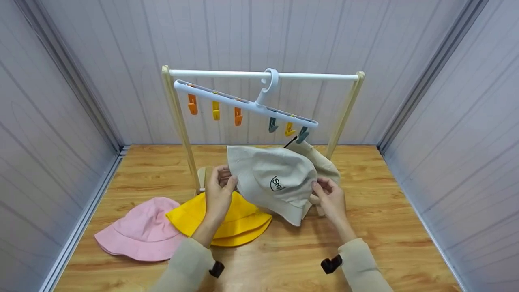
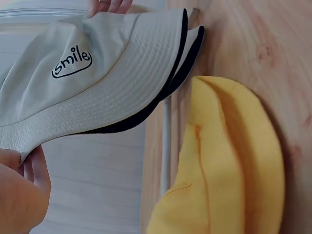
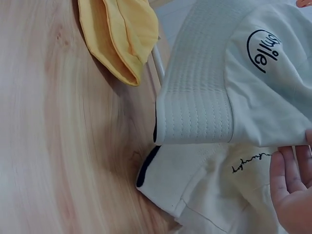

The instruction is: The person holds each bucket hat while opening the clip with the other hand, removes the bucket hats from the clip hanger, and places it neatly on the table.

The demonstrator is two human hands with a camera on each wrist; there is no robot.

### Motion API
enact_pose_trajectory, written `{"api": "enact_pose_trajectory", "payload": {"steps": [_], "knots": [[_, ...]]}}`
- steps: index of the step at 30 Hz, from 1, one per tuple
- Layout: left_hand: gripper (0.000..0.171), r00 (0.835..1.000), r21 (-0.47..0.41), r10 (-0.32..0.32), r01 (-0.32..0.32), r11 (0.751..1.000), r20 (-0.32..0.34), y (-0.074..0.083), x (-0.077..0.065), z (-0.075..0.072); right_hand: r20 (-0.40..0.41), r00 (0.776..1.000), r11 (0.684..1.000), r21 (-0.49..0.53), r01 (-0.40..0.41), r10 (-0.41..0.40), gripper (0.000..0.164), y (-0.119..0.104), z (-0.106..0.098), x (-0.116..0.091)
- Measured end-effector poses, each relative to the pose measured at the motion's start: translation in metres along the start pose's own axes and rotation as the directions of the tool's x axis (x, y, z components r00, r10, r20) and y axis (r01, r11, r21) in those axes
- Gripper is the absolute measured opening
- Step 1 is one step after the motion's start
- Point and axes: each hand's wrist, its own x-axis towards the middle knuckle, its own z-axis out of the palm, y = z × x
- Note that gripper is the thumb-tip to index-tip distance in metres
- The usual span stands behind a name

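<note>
A cream bucket hat (image 1: 259,166) with a "smile" print and dark lining is held up under the hanger. My left hand (image 1: 219,196) pinches its brim edge, as the left wrist view shows. At the crown side, my right hand (image 1: 333,198) grips the fabric between thumb and fingers. Behind it is a second cream hat (image 1: 324,164), partly covered, with black lettering in the right wrist view. Its upper edge meets a dark green clip (image 1: 302,134); whether the clip bites it I cannot tell. A light blue hanger (image 1: 239,103) tilts down to the right.
A yellow bucket hat (image 1: 243,227) and a pink bucket hat (image 1: 142,231) lie on the wooden surface (image 1: 284,263) at the left. The hanger hooks over the white rail (image 1: 316,76) of a wooden-legged rack. Several orange, yellow and green clips dangle from it. Pale walls enclose three sides.
</note>
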Motion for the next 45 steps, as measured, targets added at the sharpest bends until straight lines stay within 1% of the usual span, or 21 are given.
{"api": "enact_pose_trajectory", "payload": {"steps": [3,5,8,10,13,16,20,22,26,28,30,34,39,45], "knots": [[0.027,0.998,-0.015,-0.061,0.061,0.998,-0.013,-0.005,-0.009,0.000,0.014,1.000,1.000,-0.008,0.022,-0.022,0.024,0.000,-0.004,0.000],[0.027,0.994,-0.030,-0.106,0.106,0.994,-0.017,-0.008,-0.014,0.001,0.027,0.999,1.000,0.003,0.021,-0.022,0.024,0.000,-0.006,0.000],[0.028,0.988,-0.041,-0.153,0.152,0.988,-0.026,-0.013,-0.020,0.001,0.053,0.999,1.000,0.015,0.001,-0.002,0.025,0.000,-0.008,0.000],[0.028,0.983,-0.042,-0.181,0.180,0.983,-0.033,-0.017,-0.024,0.001,0.068,0.998,1.000,0.002,-0.011,0.011,0.025,-0.004,-0.010,-0.002],[0.029,0.974,-0.041,-0.223,0.222,0.974,-0.032,-0.021,-0.030,0.001,0.088,0.996,0.999,-0.045,-0.014,0.018,0.025,-0.016,-0.011,-0.007],[0.031,0.966,-0.042,-0.257,0.256,0.966,-0.017,-0.025,-0.035,0.001,0.101,0.995,0.994,-0.110,-0.013,0.024,0.024,-0.031,-0.011,-0.013],[0.032,0.954,-0.039,-0.299,0.299,0.954,0.005,-0.030,-0.042,0.000,0.117,0.992,0.983,-0.184,-0.024,0.046,0.024,-0.034,-0.010,-0.014],[0.033,0.947,-0.040,-0.322,0.323,0.946,0.015,-0.033,-0.045,0.000,0.119,0.992,0.979,-0.201,-0.027,0.052,0.024,-0.029,-0.011,-0.012],[0.033,0.932,-0.036,-0.361,0.362,0.932,0.035,-0.037,-0.052,-0.001,0.117,0.991,0.973,-0.230,-0.033,0.061,0.025,-0.010,-0.014,-0.004],[0.033,0.926,-0.026,-0.374,0.376,0.926,0.040,-0.040,-0.054,-0.002,0.112,0.991,0.966,-0.256,-0.036,0.066,0.025,0.000,-0.015,-0.001],[0.034,0.920,-0.021,-0.389,0.390,0.920,0.042,-0.042,-0.057,-0.002,0.112,0.991,0.956,-0.293,-0.035,0.070,0.025,0.005,-0.016,0.000],[0.034,0.913,0.000,-0.406,0.406,0.914,0.046,-0.046,-0.061,-0.002,0.102,0.992,0.940,-0.338,-0.037,0.076,0.022,0.009,-0.016,0.002],[0.035,0.904,0.019,-0.424,0.424,0.906,0.054,-0.047,-0.066,-0.002,0.132,0.988,0.928,-0.372,-0.023,0.077,0.021,0.010,-0.014,0.007],[0.038,0.896,0.032,-0.431,0.430,0.902,0.108,-0.050,-0.072,-0.004,0.183,0.982,0.906,-0.423,0.032,0.051,0.019,0.014,-0.010,0.014]]}}
